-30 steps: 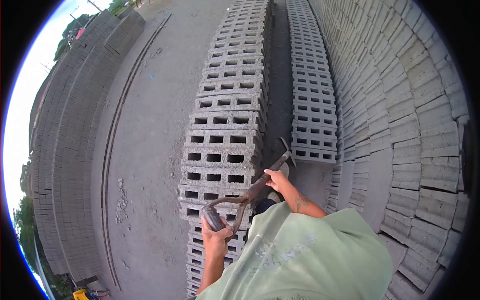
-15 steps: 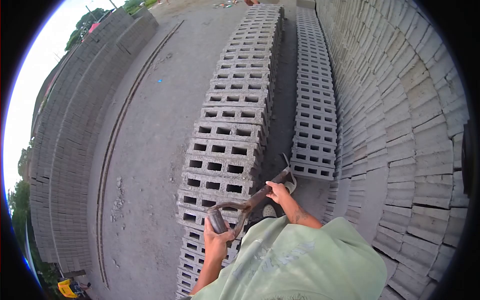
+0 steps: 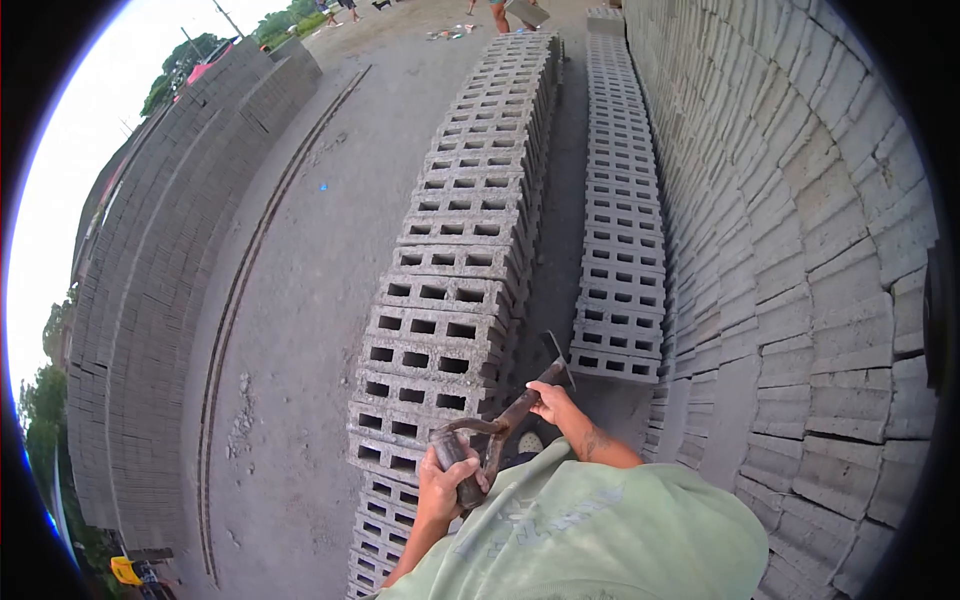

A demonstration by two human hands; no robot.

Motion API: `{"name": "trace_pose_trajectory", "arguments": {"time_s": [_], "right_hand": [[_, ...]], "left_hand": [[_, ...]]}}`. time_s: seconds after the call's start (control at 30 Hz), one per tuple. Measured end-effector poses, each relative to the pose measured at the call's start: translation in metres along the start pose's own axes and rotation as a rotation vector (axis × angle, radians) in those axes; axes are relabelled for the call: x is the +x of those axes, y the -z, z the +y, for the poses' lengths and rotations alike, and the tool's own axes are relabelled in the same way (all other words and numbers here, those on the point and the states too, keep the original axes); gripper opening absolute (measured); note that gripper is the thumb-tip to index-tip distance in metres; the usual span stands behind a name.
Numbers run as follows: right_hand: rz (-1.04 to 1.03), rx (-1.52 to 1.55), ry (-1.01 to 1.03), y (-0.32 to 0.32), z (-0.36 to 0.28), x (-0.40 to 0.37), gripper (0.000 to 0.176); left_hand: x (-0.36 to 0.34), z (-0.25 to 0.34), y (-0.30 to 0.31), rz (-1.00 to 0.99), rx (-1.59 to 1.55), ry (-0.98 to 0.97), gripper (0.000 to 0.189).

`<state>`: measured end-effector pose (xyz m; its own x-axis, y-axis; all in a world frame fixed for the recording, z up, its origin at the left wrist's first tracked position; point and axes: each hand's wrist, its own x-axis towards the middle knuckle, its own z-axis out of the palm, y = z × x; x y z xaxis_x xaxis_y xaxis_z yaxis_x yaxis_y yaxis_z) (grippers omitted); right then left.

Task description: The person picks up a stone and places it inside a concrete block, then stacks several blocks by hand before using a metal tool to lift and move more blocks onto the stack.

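My left hand (image 3: 440,487) is closed round the thick cylindrical grip of a rusty metal tool (image 3: 513,412), over the near part of the middle row of hollow blocks (image 3: 452,262). Farther along its shaft, my right hand (image 3: 552,402) is wrapped round the bar, close to the tool's flat metal head. That head hangs over the gap between the middle row and a second block row (image 3: 622,250) on the right. Whether the head touches the ground is unclear.
Tall stacked blocks form a wall (image 3: 790,200) on the right and another stack (image 3: 150,300) on the left. A long thin rail (image 3: 240,270) lies on the ground. At the far end a person (image 3: 501,17) stands beside a tilted block (image 3: 527,12).
Both hands and the tool have moved slightly; the grip has shifted right and down. The view has tilted, bringing more of the far person and a block into sight.
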<state>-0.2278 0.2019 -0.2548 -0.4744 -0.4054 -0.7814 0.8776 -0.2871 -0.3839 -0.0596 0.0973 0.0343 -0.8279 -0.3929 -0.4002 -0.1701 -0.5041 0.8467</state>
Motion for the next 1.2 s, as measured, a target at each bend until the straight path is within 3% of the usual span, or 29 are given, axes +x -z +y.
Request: {"name": "trace_pose_trajectory", "arguments": {"time_s": [0.07, 0.13, 0.2, 0.27, 0.3, 0.37, 0.53, 0.6, 0.73, 0.8, 0.83, 1.03, 1.2], "right_hand": [[-0.008, -0.043, -0.027, 0.013, -0.007, 0.002, 0.021], [-0.096, -0.118, -0.153, 0.022, -0.018, 0.006, 0.039], [-0.073, -0.274, -0.183, 0.018, -0.030, -0.012, 0.080], [-0.047, -0.334, -0.225, 0.017, -0.030, -0.030, 0.021], [-0.056, -0.365, -0.250, 0.022, -0.025, -0.028, 0.021], [-0.364, -0.549, -0.423, 0.040, -0.015, -0.022, 0.021], [-0.446, -0.928, -0.554, 0.039, 0.021, -0.044, 0.022], [-0.593, -1.023, -0.721, 0.039, 0.052, -0.038, 0.024], [-0.698, -1.130, -0.929, 0.073, 0.156, 0.014, 0.031], [-0.777, -1.489, -0.841, -0.023, 0.125, -0.133, 0.039], [-0.830, -1.592, -0.824, -0.043, 0.141, -0.172, 0.039], [-1.124, -1.998, -0.862, -0.044, 0.279, -0.223, 0.041], [-1.373, -2.176, -0.854, -0.037, 0.388, -0.272, 0.042]], "left_hand": [[0.004, -0.004, -0.023, 0.024, -0.117, -0.001, 0.031], [0.007, 0.000, -0.046, -0.005, -0.213, -0.018, 0.026], [0.003, -0.001, -0.065, 0.033, -0.673, 0.060, 0.023], [0.000, -0.003, -0.073, 0.023, -0.800, 0.038, 0.018], [-0.005, -0.003, -0.076, 0.033, -0.919, 0.003, 0.017], [-0.019, -0.010, -0.079, 0.040, -1.126, -0.072, 0.012], [-0.060, -0.015, -0.087, 0.190, -1.212, -0.270, 0.020], [-0.083, -0.028, -0.075, 0.218, -1.240, -0.375, 0.021], [-0.148, -0.052, -0.040, 0.268, -1.342, -0.621, 0.017], [-0.186, -0.068, -0.023, 0.262, -1.425, -0.734, 0.016], [-0.206, -0.078, -0.013, 0.264, -1.453, -0.798, 0.014], [-0.321, -0.132, 0.053, 0.249, -1.504, -1.152, 0.015], [-0.419, -0.163, 0.094, 0.364, -1.428, -1.403, 0.016]]}}
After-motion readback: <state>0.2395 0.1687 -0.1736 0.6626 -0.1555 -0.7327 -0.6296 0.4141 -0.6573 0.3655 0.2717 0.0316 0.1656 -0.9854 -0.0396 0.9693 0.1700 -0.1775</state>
